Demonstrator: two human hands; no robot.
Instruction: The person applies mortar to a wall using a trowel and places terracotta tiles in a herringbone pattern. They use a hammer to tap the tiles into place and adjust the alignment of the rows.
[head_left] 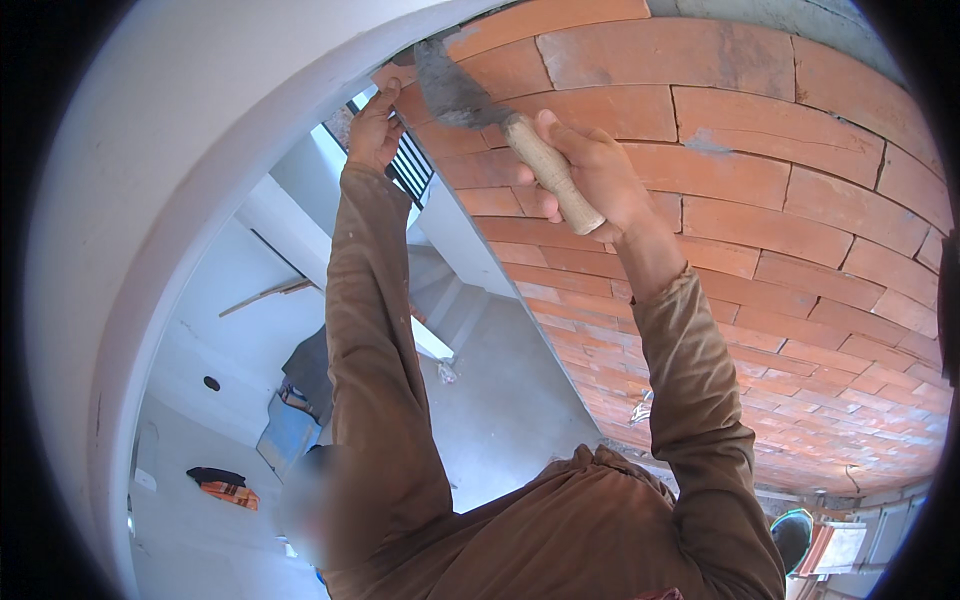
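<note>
Near the top centre of the frame, the right hand had its fingers wrapped tight around the pale wooden handle of a mortar-smeared steel trowel, its blade against the red brick wall. Upper left of it, the left hand curled its fingers over the wall's edge beside the white curved column.

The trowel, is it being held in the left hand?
No, the right hand grips the trowel by its wooden handle; the left hand rests at the wall's edge.
</note>
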